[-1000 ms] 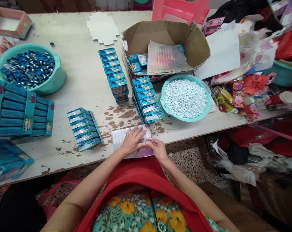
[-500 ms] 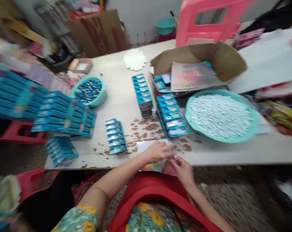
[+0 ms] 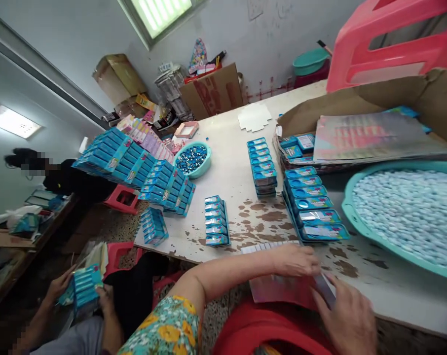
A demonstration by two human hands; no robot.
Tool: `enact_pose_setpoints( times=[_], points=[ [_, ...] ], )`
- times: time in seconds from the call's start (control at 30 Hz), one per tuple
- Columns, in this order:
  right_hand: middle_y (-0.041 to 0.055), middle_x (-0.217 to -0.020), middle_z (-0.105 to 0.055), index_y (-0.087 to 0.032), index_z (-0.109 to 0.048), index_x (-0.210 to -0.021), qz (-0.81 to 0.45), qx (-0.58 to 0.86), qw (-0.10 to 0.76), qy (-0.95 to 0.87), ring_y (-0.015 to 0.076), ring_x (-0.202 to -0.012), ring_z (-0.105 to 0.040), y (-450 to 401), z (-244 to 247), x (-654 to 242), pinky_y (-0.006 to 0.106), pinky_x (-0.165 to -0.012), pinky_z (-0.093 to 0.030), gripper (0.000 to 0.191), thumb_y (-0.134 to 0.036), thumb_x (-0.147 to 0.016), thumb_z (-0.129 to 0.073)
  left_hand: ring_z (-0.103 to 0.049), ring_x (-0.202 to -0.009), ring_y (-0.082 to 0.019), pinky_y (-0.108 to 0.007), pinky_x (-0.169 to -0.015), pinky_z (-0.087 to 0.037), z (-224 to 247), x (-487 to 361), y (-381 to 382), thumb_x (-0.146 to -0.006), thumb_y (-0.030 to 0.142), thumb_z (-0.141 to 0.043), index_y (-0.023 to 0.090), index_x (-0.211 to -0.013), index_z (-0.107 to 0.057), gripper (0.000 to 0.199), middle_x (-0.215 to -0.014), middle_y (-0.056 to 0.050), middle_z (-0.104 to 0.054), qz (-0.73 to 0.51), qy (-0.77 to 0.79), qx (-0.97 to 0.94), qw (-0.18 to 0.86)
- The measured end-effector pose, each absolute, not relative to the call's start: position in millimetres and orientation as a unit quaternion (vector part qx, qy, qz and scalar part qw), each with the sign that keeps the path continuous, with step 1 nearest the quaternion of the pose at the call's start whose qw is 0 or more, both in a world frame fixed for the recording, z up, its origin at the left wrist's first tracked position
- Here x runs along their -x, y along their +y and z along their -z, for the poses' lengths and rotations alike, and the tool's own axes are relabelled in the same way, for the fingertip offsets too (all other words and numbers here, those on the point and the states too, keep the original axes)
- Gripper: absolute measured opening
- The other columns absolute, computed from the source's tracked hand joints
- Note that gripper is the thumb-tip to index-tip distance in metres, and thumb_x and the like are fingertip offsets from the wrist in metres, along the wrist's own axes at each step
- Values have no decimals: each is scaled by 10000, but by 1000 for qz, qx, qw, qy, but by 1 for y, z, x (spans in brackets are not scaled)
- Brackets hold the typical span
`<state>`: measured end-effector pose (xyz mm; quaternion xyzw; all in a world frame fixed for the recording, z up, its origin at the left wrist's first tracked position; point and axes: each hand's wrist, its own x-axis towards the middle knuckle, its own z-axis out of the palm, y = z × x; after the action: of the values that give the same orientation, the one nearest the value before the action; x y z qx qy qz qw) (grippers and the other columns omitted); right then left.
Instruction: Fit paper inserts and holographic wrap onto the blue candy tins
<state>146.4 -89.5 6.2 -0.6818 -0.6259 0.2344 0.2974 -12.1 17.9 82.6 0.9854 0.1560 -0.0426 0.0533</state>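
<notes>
My left hand (image 3: 297, 260) has its fingers bent down at the end of a pale card stack (image 3: 262, 248) by the table's front edge; its fingertips are hard to make out. In my right hand (image 3: 347, 308) a small greyish-white flat piece (image 3: 325, 290) is gripped between thumb and fingers, close to the left fingertips. Under both hands a pinkish shiny sheet (image 3: 282, 290) overhangs the edge. Just beyond them stands a row of blue packs (image 3: 312, 203), with another blue row (image 3: 261, 162) behind it and a smaller one (image 3: 216, 222) to the left.
A turquoise basin (image 3: 351, 217) of pale pieces stands right, beside an open carton (image 3: 379, 88). A small bowl (image 3: 208, 160) and stacked blue boxes (image 3: 134, 165) are at left. At lower left another person's hands hold blue packs (image 3: 86, 285). A pink stool (image 3: 386, 44) is behind.
The view has swung left and up, bringing in the window and the neighbouring person. My right hand has moved apart from the left, and the pale piece now shows in it.
</notes>
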Motion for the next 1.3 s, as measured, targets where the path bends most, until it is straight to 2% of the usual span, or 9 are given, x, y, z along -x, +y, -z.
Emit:
enact_pose_setpoints(
  times=[0.13,0.33,0.53,0.67,0.77,0.87,0.97,1.1,1.3],
  points=[
    [66,-618,-623,-153,-627,-767,-440,651,269,-557,215,-579,-546,-83,-19,-153,309,-547,-432,476,-615,-743,-516,-551,-863,-194,-303,-656,-453,-85,-5,15,-885,287,-471,163,-846,-626,203,-906,-83,-616,-30,220,-970,94],
    [67,-855,-710,-133,-657,-961,-662,582,331,-336,218,-723,-630,-71,-30,-188,328,-677,-511,525,-556,-650,-687,-544,-1021,-230,-370,-870,-433,-56,41,-61,-859,397,-504,187,-1062,-551,296,-1074,-108,-597,-307,764,-530,203],
    [73,-930,-708,-165,-626,-1010,-700,577,349,-235,224,-791,-660,-80,-21,-221,358,-731,-535,520,-483,-617,-751,-643,-798,-184,-306,-709,-484,-24,35,-115,-642,395,-740,209,-1310,-337,802,-1001,-95,-672,-363,709,-144,586],
    [45,-892,-690,-211,-483,-1219,-663,599,339,-294,214,-774,-661,-80,-20,-242,336,-677,-543,709,-427,-610,-775,-622,-646,-132,-260,-639,-484,-31,24,-112,-583,265,-774,255,-1378,-232,962,-876,-20,-684,-468,649,-122,587],
    [36,-986,-656,-274,-309,-1382,-660,576,330,-351,178,-799,-658,-77,-29,-252,288,-680,-531,895,-362,-625,-778,-586,-620,-102,-211,-606,-451,-47,32,-117,-626,285,-751,205,-1317,-405,777,-823,-13,-665,-459,631,-135,611],
    [59,-1154,-610,-259,-507,-1275,-686,545,285,-387,185,-925,-631,-71,-37,-255,273,-757,-509,742,-336,-595,-795,-566,-667,-91,-190,-615,-426,-62,39,-124,-615,292,-763,152,-1164,-595,591,-879,-32,-657,-410,634,-172,632],
    [68,-1014,-676,-190,-683,-1024,-700,564,249,-360,203,-869,-627,-64,-38,-254,291,-730,-505,532,-375,-543,-816,-546,-666,-92,-194,-614,-412,-69,41,-128,-578,290,-784,159,-1149,-627,606,-837,-13,-651,-377,658,-209,617],
    [43,-696,-675,-131,-710,-942,-659,619,260,-340,164,-632,-589,-60,-38,-255,276,-579,-473,514,-440,-542,-802,-516,-614,-88,-199,-594,-395,-72,45,-136,-586,313,-768,122,-1119,-644,579,-668,18,-603,-376,696,-197,579],
    [52,-812,-705,-155,-665,-1097,-661,591,228,-402,172,-698,-603,-68,-53,-247,266,-599,-482,618,-455,-570,-784,-589,-848,-171,-260,-755,-450,-88,50,-155,-610,311,-751,174,-1139,-648,556,-985,-41,-678,-337,725,-253,544]
  ],
)
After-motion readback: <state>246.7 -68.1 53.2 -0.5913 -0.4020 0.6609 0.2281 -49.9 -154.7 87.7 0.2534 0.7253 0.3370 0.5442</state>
